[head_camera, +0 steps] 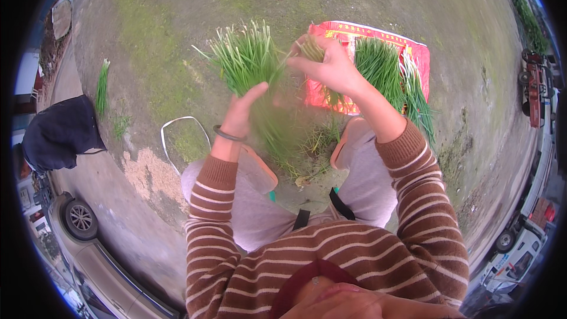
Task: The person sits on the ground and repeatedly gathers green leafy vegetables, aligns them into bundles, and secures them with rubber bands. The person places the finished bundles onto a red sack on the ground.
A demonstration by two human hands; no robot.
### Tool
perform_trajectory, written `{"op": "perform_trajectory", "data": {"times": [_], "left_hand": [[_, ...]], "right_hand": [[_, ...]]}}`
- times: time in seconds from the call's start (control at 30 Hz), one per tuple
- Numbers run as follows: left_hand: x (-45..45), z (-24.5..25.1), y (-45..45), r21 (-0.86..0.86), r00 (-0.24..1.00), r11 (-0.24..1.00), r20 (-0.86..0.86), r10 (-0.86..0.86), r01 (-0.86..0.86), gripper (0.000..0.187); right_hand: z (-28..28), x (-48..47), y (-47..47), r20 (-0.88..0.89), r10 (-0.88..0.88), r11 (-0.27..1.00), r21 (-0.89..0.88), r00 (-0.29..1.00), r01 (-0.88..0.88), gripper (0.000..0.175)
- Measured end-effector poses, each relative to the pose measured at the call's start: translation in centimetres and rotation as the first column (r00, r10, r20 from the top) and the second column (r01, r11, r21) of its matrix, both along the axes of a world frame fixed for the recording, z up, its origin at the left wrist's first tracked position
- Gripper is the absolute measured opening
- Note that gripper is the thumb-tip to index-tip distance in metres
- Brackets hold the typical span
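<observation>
My left hand [243, 108] grips a large bunch of green chives [252, 62] low on the leaves, with the pale stem ends pointing away from me and the leaf tips blurred below. At the bunch's right side, my right hand [325, 64] holds a small clump of pale stems [311, 48] between thumb and fingers, partly blurred. Behind that hand a red printed plastic sack [414, 51] lies flat on the ground. A thick pile of chives [378, 64] rests on it, with a separate bunch of white-stemmed greens [415, 84] along its right side.
Loose leaves and scraps [319, 141] litter the ground between my shoes. A white strap loop [164, 135] lies left of my knee, and a small chive bunch [102, 88] farther left. Near a dark cloth-covered object [66, 135] stands a parked car [97, 266]. More vehicles line the right edge.
</observation>
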State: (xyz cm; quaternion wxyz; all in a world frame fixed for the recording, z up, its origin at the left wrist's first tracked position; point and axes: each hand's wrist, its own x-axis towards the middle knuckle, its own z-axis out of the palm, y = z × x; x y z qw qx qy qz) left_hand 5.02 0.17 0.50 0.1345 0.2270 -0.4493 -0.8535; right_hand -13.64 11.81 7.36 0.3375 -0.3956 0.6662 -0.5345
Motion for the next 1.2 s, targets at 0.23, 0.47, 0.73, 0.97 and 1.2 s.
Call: {"op": "perform_trajectory", "data": {"times": [0.23,0.47,0.73,0.97,1.2], "left_hand": [[-0.1,0.7,0.3,-0.041,1.0,0.999,-0.01,0.021,-0.022,0.029],[0.1,0.4,0.0,-0.058,0.998,0.997,0.032,0.053,-0.051,0.025],[0.6,0.7,-1.2,0.096,0.988,0.987,0.105,0.117,-0.127,0.024],[1.1,0.3,-2.0,0.125,0.997,0.989,0.018,0.078,-0.08,0.027],[0.9,0.5,-1.1,-0.002,0.997,0.999,0.055,0.052,-0.052,0.028]], "right_hand": [[-0.3,-0.1,-0.1,-0.04,0.025,1.0,0.008,0.999,-0.024,0.015],[-0.2,-0.4,-0.1,0.096,-0.041,0.999,-0.026,0.995,0.043,0.015],[0.9,-1.7,0.4,0.115,-0.104,0.995,0.011,0.988,0.103,0.014],[-0.7,-0.5,0.3,-0.288,0.115,0.99,0.114,0.951,-0.086,0.022],[-0.7,0.1,-0.7,0.024,-0.028,0.999,0.026,0.999,0.027,0.026]]}}
